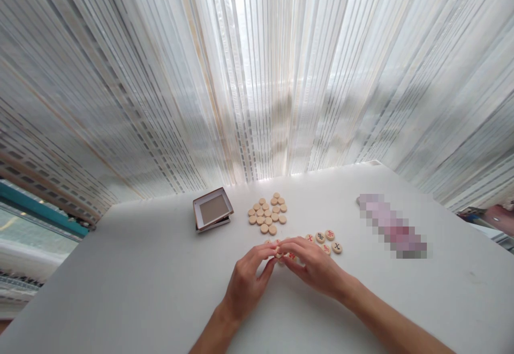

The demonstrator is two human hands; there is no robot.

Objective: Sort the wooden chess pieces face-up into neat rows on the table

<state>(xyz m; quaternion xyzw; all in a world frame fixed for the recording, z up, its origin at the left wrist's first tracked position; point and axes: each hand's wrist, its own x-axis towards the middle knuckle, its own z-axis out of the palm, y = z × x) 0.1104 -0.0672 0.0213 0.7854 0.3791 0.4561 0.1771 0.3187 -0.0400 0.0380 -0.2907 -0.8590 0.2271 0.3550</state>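
My left hand [246, 280] and my right hand [319, 269] meet at the near side of a group of round wooden Chinese chess pieces. Between their fingertips they pinch a pale chess piece [279, 253], partly covered by the fingers. Under my right palm a piece with a red character [292, 256] shows. Further right lie face-up pieces, among them a red-marked one [330, 234] and a black-marked one [337, 247]. Beyond the hands several blank-side-up pieces [268, 220] form a loose cluster. Some pieces are hidden behind my fingers.
An open shallow box [197, 215] sits at the back left of the white table [160, 290]. A blurred pinkish, elongated object [391, 225] lies on the right. Striped sheer curtains [265, 75] hang along the table's far edge.
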